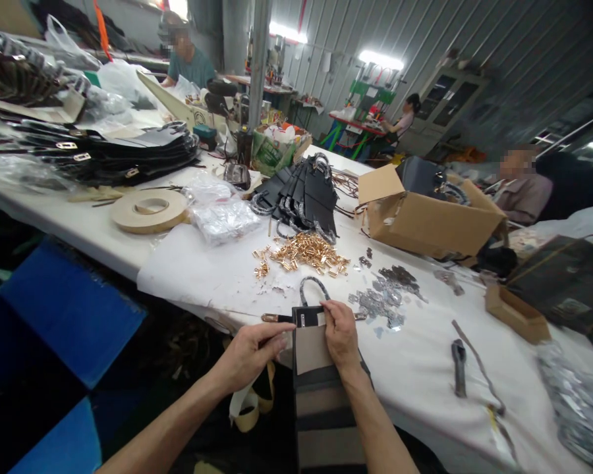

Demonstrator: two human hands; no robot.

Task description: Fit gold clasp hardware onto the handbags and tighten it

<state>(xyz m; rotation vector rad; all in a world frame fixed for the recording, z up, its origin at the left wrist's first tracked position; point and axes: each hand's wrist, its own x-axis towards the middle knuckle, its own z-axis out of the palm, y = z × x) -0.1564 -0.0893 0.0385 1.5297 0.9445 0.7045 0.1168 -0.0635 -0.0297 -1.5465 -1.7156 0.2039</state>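
Observation:
A black bag panel [304,378] with beige patches and a wrapped loop handle [314,282] lies at the table's front edge. My right hand [340,332] grips the panel's top right, thumb and fingers pressed on a small pale piece there. At the panel's top left edge is my left hand [257,352], its index finger and thumb brought together; whatever lies between them is too small to make out. A small metal plate [303,320] shows on the panel between the hands. Beyond the panel lie a heap of gold-coloured metal fittings [309,253] and a scatter of silvery plates [380,299].
Behind the fittings are stacked black panels [306,191], a tape roll [149,210] and plastic packets [225,217]. A cardboard box [429,220] stands at the back right. A dark-handled tool [458,368] lies right. Three people sit farther off.

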